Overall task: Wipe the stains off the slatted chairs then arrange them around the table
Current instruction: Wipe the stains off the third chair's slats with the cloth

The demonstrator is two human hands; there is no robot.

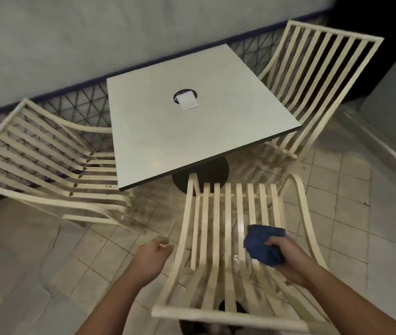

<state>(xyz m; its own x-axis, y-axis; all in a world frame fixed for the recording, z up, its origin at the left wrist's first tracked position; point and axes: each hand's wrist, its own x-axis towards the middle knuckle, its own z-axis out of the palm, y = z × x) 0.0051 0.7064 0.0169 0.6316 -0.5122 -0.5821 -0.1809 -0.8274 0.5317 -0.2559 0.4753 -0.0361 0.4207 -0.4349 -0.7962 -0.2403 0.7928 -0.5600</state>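
The top rail of the nearest slatted chair (230,213) is seen closest, with its back and seat slats running away from the person toward the table. A crumpled blue cloth (262,245) is grasped in the right hand (286,252), fingers wrapped over it, and is pressed down on the seat slats. A wet shine is visible on the slats just to the left of that hand. The chair's curved armrest is passed just to the right of the same hand.

The left hand (153,257) is held with its fingers curled, just beside the chair's left side rail. Whether the rail is actually gripped cannot be told, since the fingertips are blurred. Pale floor tiles (110,262) are seen under this hand.

Beyond both hands, the square white table (192,131) is found on a dark round pedestal base (206,172), with the front edge of the nearest chair close to that base. A white slip on a dark round disc (187,100) is seen at the table's middle.

Farther out beyond the left hand, a second slatted chair (35,160) is set with its seat tucked against the table's side. Beyond the right hand, a third slatted chair (313,76) is placed at the opposite side, its seat partly under the tabletop. A dark mesh railing (76,105) and a pale wall (71,32) are seen behind all of it.
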